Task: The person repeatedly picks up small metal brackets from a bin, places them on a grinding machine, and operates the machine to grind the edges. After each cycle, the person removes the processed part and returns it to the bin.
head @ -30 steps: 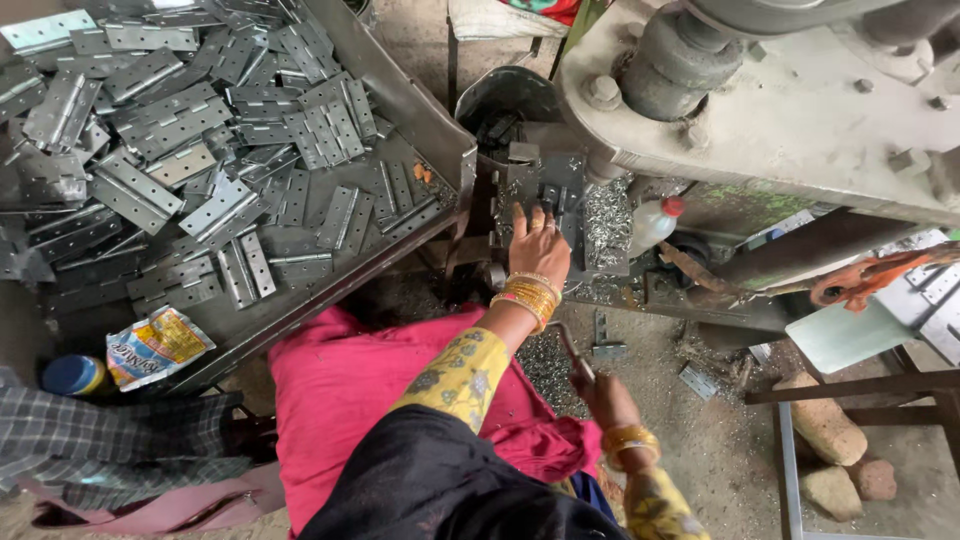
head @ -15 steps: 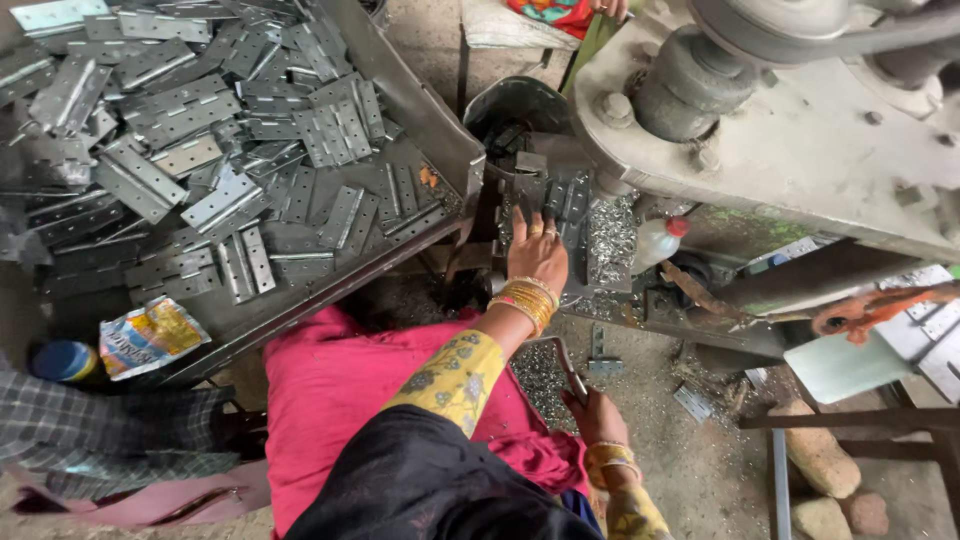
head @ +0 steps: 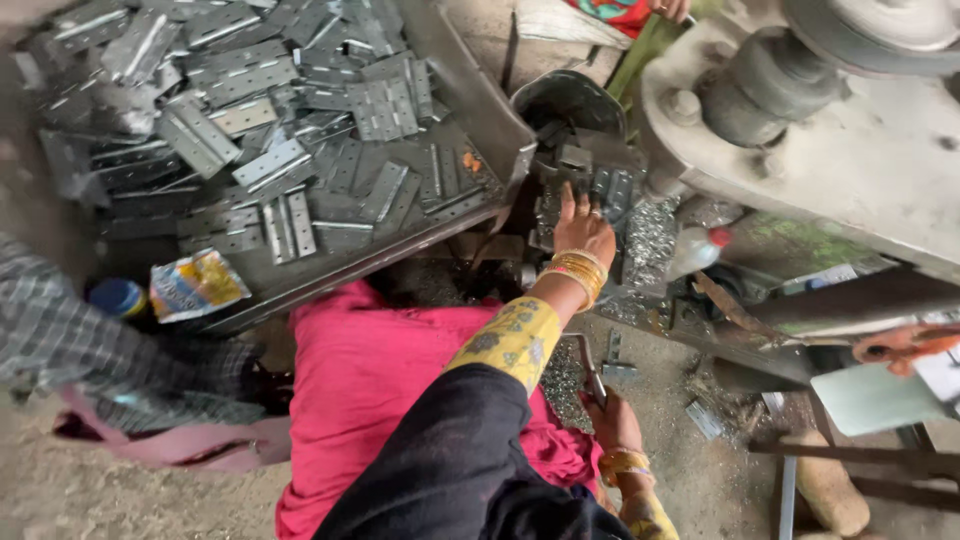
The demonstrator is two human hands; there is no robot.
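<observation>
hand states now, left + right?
Left hand: open, fingers spread on the metal parts at the press.
Right hand: closed around a thin metal rod.

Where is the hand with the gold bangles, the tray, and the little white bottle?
left hand (head: 583,232), head view, back of the hand
tray (head: 478,100), head view, its right wall
white bottle (head: 692,252), head view, its body

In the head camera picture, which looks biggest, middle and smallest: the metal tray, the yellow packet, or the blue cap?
1. Metal tray, biggest by far.
2. Yellow packet.
3. Blue cap, smallest, though partly hidden.
</observation>
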